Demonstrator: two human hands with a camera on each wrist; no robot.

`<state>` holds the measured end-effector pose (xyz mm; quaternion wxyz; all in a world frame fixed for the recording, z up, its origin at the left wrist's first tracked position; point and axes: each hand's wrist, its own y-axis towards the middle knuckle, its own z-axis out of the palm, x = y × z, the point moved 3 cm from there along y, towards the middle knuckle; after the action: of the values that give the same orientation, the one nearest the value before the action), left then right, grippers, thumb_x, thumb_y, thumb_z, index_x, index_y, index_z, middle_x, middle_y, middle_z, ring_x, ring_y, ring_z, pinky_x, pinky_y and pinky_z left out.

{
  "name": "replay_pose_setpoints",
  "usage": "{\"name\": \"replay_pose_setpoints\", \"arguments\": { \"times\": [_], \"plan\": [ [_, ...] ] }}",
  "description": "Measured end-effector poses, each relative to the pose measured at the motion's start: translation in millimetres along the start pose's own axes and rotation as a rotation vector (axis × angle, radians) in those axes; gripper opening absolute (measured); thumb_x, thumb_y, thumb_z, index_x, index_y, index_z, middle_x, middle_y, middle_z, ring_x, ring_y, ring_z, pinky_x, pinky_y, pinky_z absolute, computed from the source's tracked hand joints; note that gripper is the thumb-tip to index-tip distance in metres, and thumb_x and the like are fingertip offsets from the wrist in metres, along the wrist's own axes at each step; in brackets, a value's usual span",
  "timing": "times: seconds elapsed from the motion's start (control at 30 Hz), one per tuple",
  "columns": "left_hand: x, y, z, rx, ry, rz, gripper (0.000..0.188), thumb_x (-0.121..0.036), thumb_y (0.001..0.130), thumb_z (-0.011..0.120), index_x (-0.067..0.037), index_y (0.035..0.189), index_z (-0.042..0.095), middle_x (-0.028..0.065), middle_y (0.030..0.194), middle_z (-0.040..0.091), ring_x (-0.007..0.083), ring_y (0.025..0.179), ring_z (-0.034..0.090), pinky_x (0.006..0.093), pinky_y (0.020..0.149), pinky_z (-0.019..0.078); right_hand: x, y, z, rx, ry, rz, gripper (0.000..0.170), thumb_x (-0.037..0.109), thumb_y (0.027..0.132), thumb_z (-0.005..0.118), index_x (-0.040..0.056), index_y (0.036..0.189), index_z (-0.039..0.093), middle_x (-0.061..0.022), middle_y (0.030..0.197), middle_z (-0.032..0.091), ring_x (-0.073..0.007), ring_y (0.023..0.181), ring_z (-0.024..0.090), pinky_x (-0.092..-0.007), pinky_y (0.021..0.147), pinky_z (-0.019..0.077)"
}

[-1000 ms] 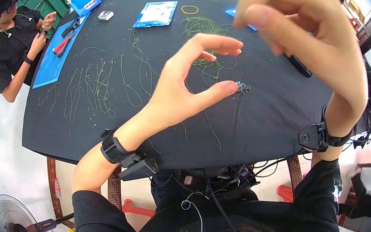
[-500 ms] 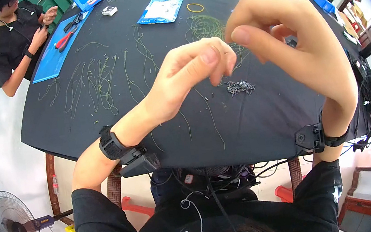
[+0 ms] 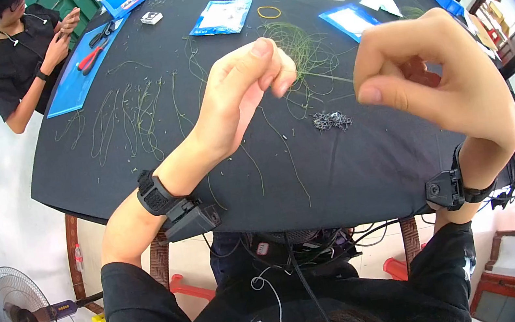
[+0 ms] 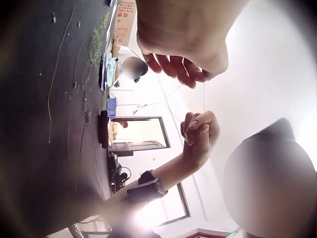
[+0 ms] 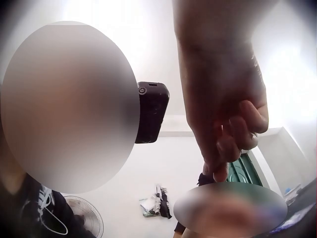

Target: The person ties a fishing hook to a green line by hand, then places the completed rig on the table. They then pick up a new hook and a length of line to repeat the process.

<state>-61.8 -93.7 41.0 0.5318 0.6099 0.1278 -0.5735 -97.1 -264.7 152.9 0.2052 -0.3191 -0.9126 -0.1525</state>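
Note:
Raised above the table, my left hand pinches a thin green line between thumb and curled fingers. The right hand, its thumb against the bent forefinger, pinches the same line to the right. Between the hands the line runs taut; the left wrist view shows it as a fine thread. Behind the left fingers lies a loose coil of green line on the black cloth. Below the gap between the hands sits a small heap of wiry, hook-like metal pieces.
Cut lengths of green line lie across the left half of the black table. Farther back are a blue-white packet, a yellow rubber band, and another packet. Red-handled pliers rest on a blue mat near another person.
My left hand has gone from spread fingers to a pinch and has risen slightly. The right hand has moved down and right lately, its fingers closing. The taut line between them now shows.

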Motion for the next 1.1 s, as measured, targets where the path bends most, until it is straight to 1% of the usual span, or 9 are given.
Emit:
{"name": "replay_pose_setpoints", "arguments": {
  "times": [0.13,0.23,0.3,0.4,0.6,0.83,0.93,1.03,1.1],
  "plan": [
    [-1,0,0,0.093,-0.098,-0.057,0.045,-0.038,0.095,0.039,-0.012,0.060,0.031,-0.0004,0.058,0.035,0.0120,0.060,0.034,0.0282,0.071,0.0348,0,-2,-8,0.048,-0.107,0.087,0.014,0.012,0.079,0.061,0.0018,0.070,0.058,0.0015,0.048,0.046,-0.0047,0.041,0.038,-0.0199,0.042,0.0261],
    [-1,-1,3,0.032,-0.048,-0.038,0.047,-0.041,0.095,0.038,-0.013,0.059,0.028,-0.0023,0.057,0.028,0.0109,0.057,0.029,0.0284,0.070,0.0353,2,-5,-12,0.062,-0.105,0.047,0.017,0.015,0.080,0.060,0.0010,0.071,0.059,0.0012,0.046,0.045,-0.0042,0.040,0.037,-0.0200,0.042,0.0264],
    [0,-1,1,-0.058,0.075,-0.071,0.046,-0.040,0.097,0.029,-0.015,0.060,0.024,-0.0035,0.058,0.022,0.0120,0.058,0.027,0.0303,0.071,0.0334,3,-7,-15,0.088,0.002,0.061,0.019,0.017,0.080,0.059,0.0003,0.071,0.059,0.0016,0.044,0.045,-0.0033,0.038,0.036,-0.0196,0.043,0.0272],
    [2,0,0,-0.077,0.077,-0.066,0.044,-0.037,0.097,0.030,-0.014,0.060,0.023,-0.0032,0.059,0.020,0.0114,0.057,0.025,0.0296,0.067,0.0324,3,-14,-16,-0.078,0.040,0.012,0.022,0.020,0.081,0.060,0.0002,0.070,0.058,0.0028,0.042,0.043,-0.0026,0.036,0.035,-0.0191,0.042,0.0277],
    [0,-1,0,-0.101,0.101,-0.049,0.045,-0.035,0.098,0.031,-0.015,0.059,0.023,-0.0031,0.058,0.020,0.0108,0.057,0.025,0.0292,0.064,0.0326,-6,-18,-22,-0.092,-0.033,0.154,0.025,0.022,0.087,0.056,0.0019,0.072,0.056,0.0051,0.042,0.041,-0.0007,0.034,0.031,-0.0172,0.040,0.0229],
    [-4,-1,2,-0.099,0.110,-0.023,0.045,-0.036,0.098,0.030,-0.015,0.058,0.023,-0.0026,0.058,0.021,0.0110,0.056,0.024,0.0295,0.063,0.0325,-5,-17,-24,-0.078,-0.045,0.121,0.026,0.023,0.089,0.054,0.0022,0.072,0.055,0.0057,0.042,0.039,0.0004,0.034,0.029,-0.0174,0.039,0.0202],
    [-5,0,5,-0.130,0.020,0.040,0.042,-0.033,0.097,0.035,-0.014,0.059,0.029,-0.0035,0.060,0.025,0.0113,0.057,0.027,0.0286,0.063,0.0322,-8,-17,-20,-0.072,-0.047,0.146,0.025,0.022,0.089,0.054,0.0021,0.074,0.056,0.0061,0.042,0.039,0.0002,0.035,0.029,-0.0179,0.039,0.0203],
    [-9,0,9,-0.272,0.107,0.052,0.036,-0.025,0.093,0.049,-0.014,0.062,0.033,-0.0048,0.063,0.028,0.0087,0.060,0.030,0.0266,0.064,0.0318,-9,-18,-15,-0.275,-0.010,-0.008,0.019,0.018,0.085,0.058,-0.0004,0.081,0.059,0.0052,0.042,0.038,-0.0007,0.036,0.029,-0.0199,0.040,0.0197],
    [-10,0,7,-0.217,0.320,0.108,0.017,-0.015,0.083,0.064,-0.009,0.073,0.051,-0.0075,0.063,0.027,0.0048,0.061,0.030,0.0221,0.062,0.0290,-6,-15,-16,-0.029,-0.242,0.040,0.021,0.015,0.079,0.064,-0.0017,0.091,0.062,0.0045,0.042,0.034,-0.0028,0.038,0.026,-0.0229,0.041,0.0183]
  ]
}}
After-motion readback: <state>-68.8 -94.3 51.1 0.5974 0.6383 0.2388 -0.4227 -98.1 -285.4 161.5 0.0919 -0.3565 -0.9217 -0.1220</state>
